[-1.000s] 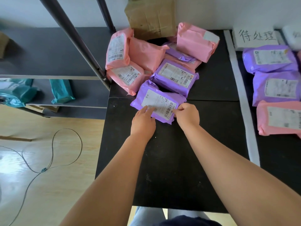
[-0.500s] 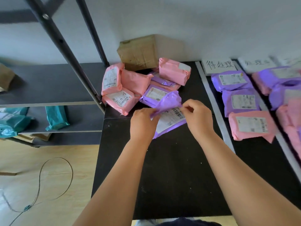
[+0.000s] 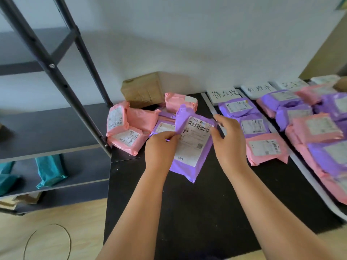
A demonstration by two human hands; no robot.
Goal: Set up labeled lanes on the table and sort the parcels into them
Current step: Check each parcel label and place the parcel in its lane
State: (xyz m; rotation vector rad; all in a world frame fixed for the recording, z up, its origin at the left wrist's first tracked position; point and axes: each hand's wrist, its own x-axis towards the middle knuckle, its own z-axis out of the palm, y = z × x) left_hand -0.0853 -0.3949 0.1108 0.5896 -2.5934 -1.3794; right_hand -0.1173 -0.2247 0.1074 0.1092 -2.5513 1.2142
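A purple parcel [image 3: 191, 145] with a white shipping label is lifted off the black table [image 3: 197, 207] and tilted toward me. My left hand [image 3: 159, 149] grips its left edge and my right hand [image 3: 228, 141] pinches its upper right edge. Behind it lies a heap of unsorted pink and purple parcels [image 3: 131, 126]. To the right, white tape strips [image 3: 212, 107] mark lanes headed by handwritten label cards [image 3: 224, 94]. The first lane holds two purple parcels [image 3: 238, 107] and a pink one [image 3: 265, 150]. Further lanes hold several more parcels [image 3: 317, 126].
A brown cardboard box [image 3: 144, 89] stands against the wall behind the heap. A dark metal shelf frame [image 3: 56, 72] stands left of the table, with teal parcels [image 3: 49, 169] on its lower shelf. A cable [image 3: 47, 239] lies on the wooden floor.
Both hands lifted the purple parcel from the table and turned it upright, label facing me. The view rose and swung right, showing more lanes.
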